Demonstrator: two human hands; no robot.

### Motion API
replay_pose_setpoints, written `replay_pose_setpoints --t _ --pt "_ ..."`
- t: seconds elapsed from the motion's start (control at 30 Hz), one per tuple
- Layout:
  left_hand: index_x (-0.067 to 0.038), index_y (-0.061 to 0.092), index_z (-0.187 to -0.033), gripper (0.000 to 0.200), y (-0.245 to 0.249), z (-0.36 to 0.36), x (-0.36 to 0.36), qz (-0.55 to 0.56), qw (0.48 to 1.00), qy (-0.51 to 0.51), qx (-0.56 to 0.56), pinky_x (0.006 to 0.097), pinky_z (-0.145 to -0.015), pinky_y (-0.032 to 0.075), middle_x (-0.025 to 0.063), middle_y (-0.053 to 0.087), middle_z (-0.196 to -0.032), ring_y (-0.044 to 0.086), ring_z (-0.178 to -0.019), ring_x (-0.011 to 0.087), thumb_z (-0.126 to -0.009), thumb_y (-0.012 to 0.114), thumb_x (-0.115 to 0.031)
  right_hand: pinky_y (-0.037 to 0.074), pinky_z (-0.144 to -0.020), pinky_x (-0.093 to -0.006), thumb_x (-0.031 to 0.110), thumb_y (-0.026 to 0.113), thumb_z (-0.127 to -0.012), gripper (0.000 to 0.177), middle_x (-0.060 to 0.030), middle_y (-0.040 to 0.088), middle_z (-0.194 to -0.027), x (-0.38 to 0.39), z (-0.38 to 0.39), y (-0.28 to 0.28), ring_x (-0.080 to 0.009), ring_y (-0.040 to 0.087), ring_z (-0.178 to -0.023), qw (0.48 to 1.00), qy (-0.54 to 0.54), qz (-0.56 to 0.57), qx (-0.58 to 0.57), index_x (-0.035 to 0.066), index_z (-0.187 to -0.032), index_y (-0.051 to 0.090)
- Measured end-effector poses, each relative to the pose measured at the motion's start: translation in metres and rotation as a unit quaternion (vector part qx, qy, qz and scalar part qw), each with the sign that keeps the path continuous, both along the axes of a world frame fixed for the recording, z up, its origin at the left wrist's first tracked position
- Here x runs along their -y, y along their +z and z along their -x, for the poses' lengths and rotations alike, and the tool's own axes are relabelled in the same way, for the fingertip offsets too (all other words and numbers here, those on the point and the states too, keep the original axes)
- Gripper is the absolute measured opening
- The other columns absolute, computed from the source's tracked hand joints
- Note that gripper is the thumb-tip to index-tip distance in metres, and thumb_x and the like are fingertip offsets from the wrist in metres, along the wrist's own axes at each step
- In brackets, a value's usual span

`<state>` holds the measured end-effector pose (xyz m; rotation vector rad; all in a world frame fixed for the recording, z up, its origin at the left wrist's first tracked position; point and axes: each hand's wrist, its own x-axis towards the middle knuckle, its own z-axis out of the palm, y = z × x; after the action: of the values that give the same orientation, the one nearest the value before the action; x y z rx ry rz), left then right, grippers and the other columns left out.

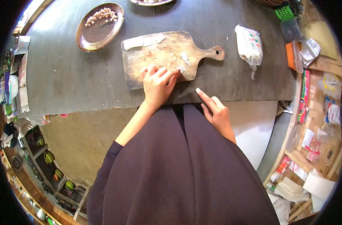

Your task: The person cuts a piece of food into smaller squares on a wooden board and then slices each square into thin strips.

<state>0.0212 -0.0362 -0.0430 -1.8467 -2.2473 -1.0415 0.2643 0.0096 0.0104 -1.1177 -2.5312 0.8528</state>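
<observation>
A wooden cutting board (pixel 156 56) with a short handle lies near the table's front edge. Over its lower part is my left hand (pixel 157 84), fingers bent, with thumb and index tips together at a small bunch of thin white strips (pixel 182 69). More strips (pixel 184 57) lie just above them. Flat white slices (pixel 133 42) rest along the board's far left edge. My right hand (pixel 217 113) is at the table's front edge, right of the board, index finger straight and the other fingers curled; I cannot tell what they hold.
On the dark table (pixel 73 82), a brown plate (pixel 92 41) of small diced pieces stands at the far left, and part of another plate (pixel 152 3) shows at the back. A white plastic packet (pixel 249 45) lies to the right. Packages and boxes (pixel 304 95) line the right side.
</observation>
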Motion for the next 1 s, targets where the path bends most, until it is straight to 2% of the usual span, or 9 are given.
replay_pose_setpoints --t 0.37,0.47,0.53,0.77,0.8,0.87,0.9,0.97,1.0 --pt "-0.027 0.077 -0.096 0.02 -0.002 0.0 0.0 0.009 1.0 -0.001 0.0 0.0427 -0.085 0.036 -0.004 0.059 -0.073 0.054 -0.08 0.0207 -0.077 0.081 -0.022 0.054 -0.058 -0.0418 0.013 0.07 -0.092 0.061 -0.0072 0.054 -0.082 0.002 0.009 -0.009 -0.0303 0.061 -0.06 0.998 -0.006 -0.048 0.042 0.037 -0.146 0.059" --pt "-0.027 0.077 -0.096 0.019 -0.001 0.0 0.0 0.0 1.0 0.003 0.001 0.0425 -0.085 0.036 -0.0041 0.059 -0.072 0.054 -0.079 0.0205 -0.078 0.081 -0.022 0.054 -0.057 -0.0417 0.012 0.07 -0.092 0.061 -0.0069 0.054 -0.081 -0.001 0.015 -0.013 -0.0298 0.061 -0.059 0.998 -0.007 -0.056 0.014 0.036 -0.146 0.059" --pt "-0.027 0.078 -0.094 0.013 0.001 -0.002 -0.001 0.005 1.0 0.008 0.009 0.0421 -0.085 0.035 -0.005 0.053 -0.065 0.054 -0.078 0.0198 -0.082 0.081 -0.022 0.054 -0.057 -0.0416 0.012 0.07 -0.091 0.061 -0.0069 0.054 -0.081 -0.003 0.011 -0.01 -0.0297 0.061 -0.059 0.999 -0.011 -0.043 0.001 0.036 -0.146 0.059" --pt "-0.027 0.078 -0.095 0.013 0.0 -0.001 -0.001 0.0 1.0 0.004 0.007 0.0422 -0.085 0.035 -0.0057 0.052 -0.064 0.054 -0.078 0.0195 -0.083 0.08 -0.022 0.054 -0.057 -0.0421 0.013 0.07 -0.092 0.061 -0.0071 0.055 -0.082 0.001 -0.003 0.001 -0.0296 0.061 -0.06 1.0 0.0 -0.024 0.011 0.036 -0.146 0.059" --pt "-0.027 0.078 -0.094 0.014 0.0 -0.001 0.0 0.002 1.0 0.003 0.005 0.0423 -0.084 0.035 -0.0053 0.056 -0.068 0.054 -0.078 0.0198 -0.081 0.081 -0.023 0.054 -0.057 -0.0421 0.013 0.07 -0.092 0.061 -0.0071 0.055 -0.082 0.001 -0.004 0.002 -0.0296 0.061 -0.06 1.0 -0.001 -0.024 0.011 0.036 -0.146 0.059" --pt "-0.027 0.077 -0.093 0.015 0.0 -0.001 0.0 0.004 1.0 0.002 0.003 0.0423 -0.084 0.035 -0.005 0.06 -0.072 0.054 -0.077 0.0202 -0.079 0.081 -0.024 0.052 -0.062 -0.0401 0.003 0.073 -0.087 0.063 -0.0077 0.057 -0.083 0.001 -0.003 0.004 -0.0276 0.059 -0.064 1.0 0.003 -0.015 0.013 0.028 -0.143 0.063" --pt "-0.027 0.077 -0.093 0.015 0.0 -0.001 0.0 0.003 1.0 0.003 0.004 0.0424 -0.084 0.035 -0.0051 0.06 -0.072 0.054 -0.077 0.0201 -0.079 0.081 -0.024 0.052 -0.062 -0.0401 0.003 0.073 -0.087 0.063 -0.0077 0.057 -0.083 0.001 -0.003 0.003 -0.0276 0.059 -0.064 1.0 0.003 -0.015 0.013 0.028 -0.143 0.063" --pt "-0.027 0.077 -0.093 0.015 0.001 -0.001 0.0 0.003 1.0 0.003 0.006 0.0424 -0.084 0.035 -0.0052 0.059 -0.071 0.054 -0.077 0.0201 -0.079 0.081 -0.024 0.054 -0.058 -0.0423 0.014 0.07 -0.093 0.059 -0.008 0.055 -0.083 0.0 -0.001 -0.001 -0.0309 0.061 -0.061 1.0 0.002 -0.026 0.018 0.036 -0.147 0.058" --pt "-0.027 0.077 -0.093 0.016 0.001 -0.001 -0.001 0.001 1.0 0.005 0.006 0.0424 -0.084 0.035 -0.0052 0.059 -0.071 0.054 -0.078 0.02 -0.078 0.081 -0.023 0.054 -0.058 -0.0423 0.014 0.07 -0.093 0.059 -0.008 0.055 -0.083 0.0 0.002 -0.003 -0.0309 0.061 -0.061 1.0 0.002 -0.026 0.018 0.036 -0.147 0.058"
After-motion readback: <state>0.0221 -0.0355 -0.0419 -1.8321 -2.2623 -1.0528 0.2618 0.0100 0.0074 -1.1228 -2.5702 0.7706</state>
